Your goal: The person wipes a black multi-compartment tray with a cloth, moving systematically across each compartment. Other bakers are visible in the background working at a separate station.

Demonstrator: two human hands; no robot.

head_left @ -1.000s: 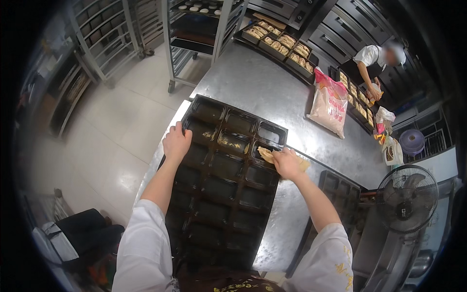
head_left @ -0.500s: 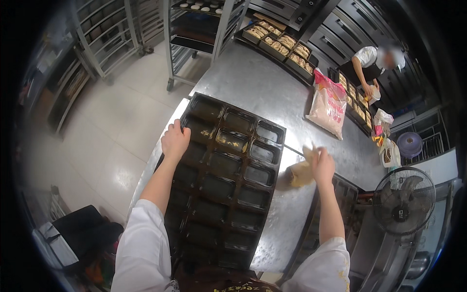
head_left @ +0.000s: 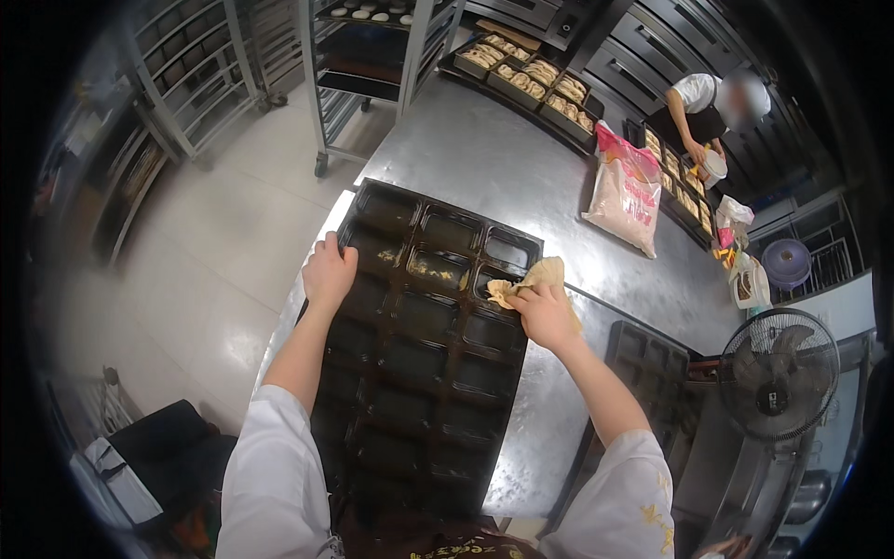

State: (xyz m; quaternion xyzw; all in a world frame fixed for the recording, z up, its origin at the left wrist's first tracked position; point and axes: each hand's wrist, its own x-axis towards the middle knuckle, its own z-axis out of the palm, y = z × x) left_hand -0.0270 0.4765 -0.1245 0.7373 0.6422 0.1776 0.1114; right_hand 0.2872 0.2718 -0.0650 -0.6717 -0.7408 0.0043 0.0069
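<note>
A large dark baking tray (head_left: 421,364) with rows of rectangular moulds lies before me on the steel table. My left hand (head_left: 328,272) is closed on its left rim near the far corner. In my right hand (head_left: 548,315) is a crumpled yellowish cloth (head_left: 546,274), pressed against a mould in the right column, second from the far end. Part of the cloth hangs over the tray's right edge. Yellow crumbs or residue (head_left: 438,270) show in the middle-column mould beside it, and a few more lie in the left column.
On the steel table (head_left: 447,149) stand a pink-and-white bag (head_left: 626,197) and trays of shaped dough (head_left: 526,82). A co-worker (head_left: 694,107) holds a white tub over more dough trays. Another mould tray (head_left: 643,359) and a fan (head_left: 780,373) are at right, a rack (head_left: 363,79) at far left.
My right hand has moved left from the bare tabletop onto the tray, bringing the cloth with it. My left hand keeps its hold on the rim.
</note>
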